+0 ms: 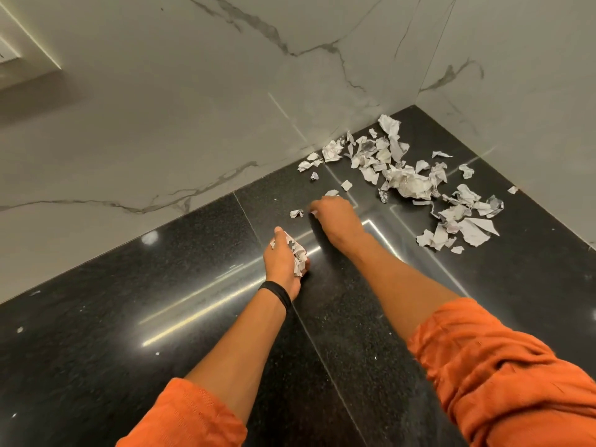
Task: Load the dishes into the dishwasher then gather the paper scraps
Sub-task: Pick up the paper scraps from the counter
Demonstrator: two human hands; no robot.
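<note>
Torn and crumpled paper scraps (408, 180) lie in a loose pile in the far right corner of a black granite counter (129, 317). My left hand (283, 259) grips a bunch of gathered scraps (298, 253) just above the counter. My right hand (335, 214) reaches forward with its fingers curled down on the counter, and a small bit of paper shows at its fingertips. One small scrap (296, 213) lies just left of those fingertips, and a few more lie beyond the hand.
White marble walls (193, 124) close the counter at the back and on the right. A pale ledge (22, 50) sticks out at the top left. Tiny paper crumbs dot the left counter.
</note>
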